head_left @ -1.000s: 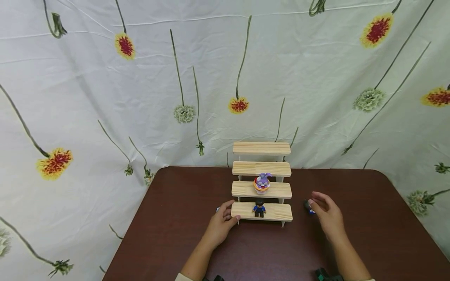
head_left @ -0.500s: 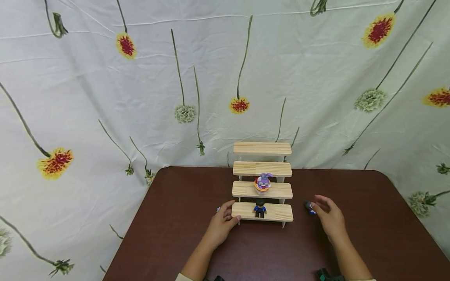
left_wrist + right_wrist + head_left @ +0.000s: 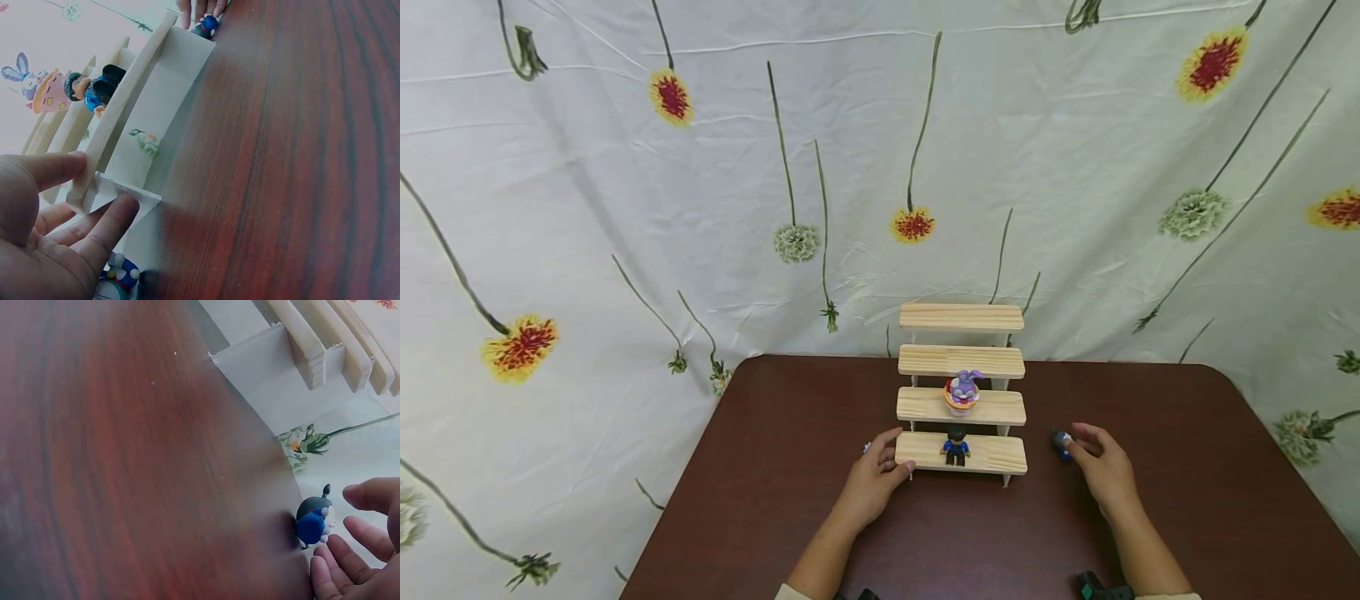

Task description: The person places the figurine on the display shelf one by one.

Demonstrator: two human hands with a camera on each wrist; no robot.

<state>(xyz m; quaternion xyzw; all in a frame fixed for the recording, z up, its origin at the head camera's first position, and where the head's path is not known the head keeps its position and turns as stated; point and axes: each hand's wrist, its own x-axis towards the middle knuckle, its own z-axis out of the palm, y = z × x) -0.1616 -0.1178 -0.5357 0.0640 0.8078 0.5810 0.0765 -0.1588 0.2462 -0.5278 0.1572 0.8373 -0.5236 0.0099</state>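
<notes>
Table [image 3: 977, 542]: left grip [image 3: 867, 483] holds shelf [image 3: 997, 455], right grip [image 3: 1108, 475] relaxed; head view obscures left figurine [image 3: 127, 273]

Two hands [image 3: 867, 485] [image 3: 1108, 478], four toy figures [image 3: 961, 392] [image 3: 955, 450] [image 3: 1062, 443] [image 3: 123, 273] on my feed
I count one table [image 3: 790, 450]; one stepped rack [image 3: 917, 450]; four shelves [image 3: 961, 317] on it; one cloth backdrop [image 3: 715, 183].

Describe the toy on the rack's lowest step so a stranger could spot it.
On the brown table stands a display rack with four pale wooden steps. The left hand touches one end of the lowest step; the toy figure stands about midway along it. Black hair and a blue top set it apart from the purple rabbit one step up.
</notes>
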